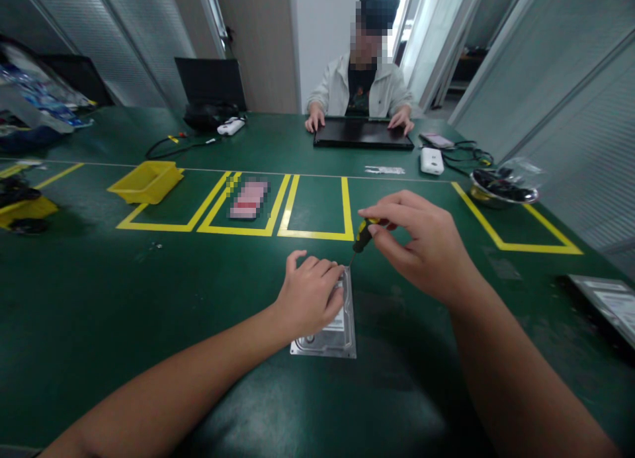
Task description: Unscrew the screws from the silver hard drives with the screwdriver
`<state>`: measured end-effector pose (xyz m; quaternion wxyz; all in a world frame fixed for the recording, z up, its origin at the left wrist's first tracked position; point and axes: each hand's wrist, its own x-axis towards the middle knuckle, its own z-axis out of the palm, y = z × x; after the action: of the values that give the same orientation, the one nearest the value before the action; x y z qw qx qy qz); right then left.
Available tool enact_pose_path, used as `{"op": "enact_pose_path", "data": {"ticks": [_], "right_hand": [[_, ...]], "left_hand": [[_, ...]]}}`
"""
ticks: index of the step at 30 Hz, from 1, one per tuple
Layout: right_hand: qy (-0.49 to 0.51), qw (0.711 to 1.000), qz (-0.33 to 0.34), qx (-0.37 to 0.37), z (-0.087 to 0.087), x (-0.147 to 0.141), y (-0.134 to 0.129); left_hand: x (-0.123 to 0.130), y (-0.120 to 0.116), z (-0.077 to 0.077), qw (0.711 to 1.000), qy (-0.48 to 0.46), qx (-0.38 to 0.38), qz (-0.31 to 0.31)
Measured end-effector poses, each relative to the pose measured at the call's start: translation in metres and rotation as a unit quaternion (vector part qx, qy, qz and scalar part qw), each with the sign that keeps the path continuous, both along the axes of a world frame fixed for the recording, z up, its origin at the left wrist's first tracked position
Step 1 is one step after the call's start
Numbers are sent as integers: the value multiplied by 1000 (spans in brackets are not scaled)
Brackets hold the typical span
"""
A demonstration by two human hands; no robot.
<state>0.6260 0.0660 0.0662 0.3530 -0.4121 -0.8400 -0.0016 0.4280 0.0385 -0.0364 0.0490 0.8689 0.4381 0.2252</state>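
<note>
On the green table lies a silver hard drive (pixel 342 339) with a white label, flat and partly covered by my hand. My left hand (pixel 312 292) lies across it, fingers curled over its upper part and one finger lifted off to the left. Between the thumb and fingers of my right hand (pixel 417 239) is a small black-and-yellow screwdriver (pixel 366 236). It leans, and its thin tip meets the drive's far right corner. The screw under the tip is too small to make out.
Yellow tape rectangles mark the table; a yellow bin (pixel 146 182) and a pink, blurred item (pixel 249 200) lie there. A metal bowl of dark parts (pixel 503 185) is at right, another drive (pixel 608 306) nearer. Across the table a person holds a black panel (pixel 364 134).
</note>
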Motion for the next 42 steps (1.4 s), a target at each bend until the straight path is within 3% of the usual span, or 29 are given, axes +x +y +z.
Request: {"op": "enact_pose_path", "data": {"ticks": [6, 19, 42], "right_hand": [[1, 1000, 20, -14, 3, 0, -1], [-8, 1000, -15, -9, 0, -1, -1], [-10, 1000, -10, -8, 2, 0, -1]], "left_hand": [[0, 0, 0, 1000, -4, 1, -1], [0, 0, 1, 1000, 8, -2, 2], [-1, 0, 1, 1000, 5, -3, 1]]}}
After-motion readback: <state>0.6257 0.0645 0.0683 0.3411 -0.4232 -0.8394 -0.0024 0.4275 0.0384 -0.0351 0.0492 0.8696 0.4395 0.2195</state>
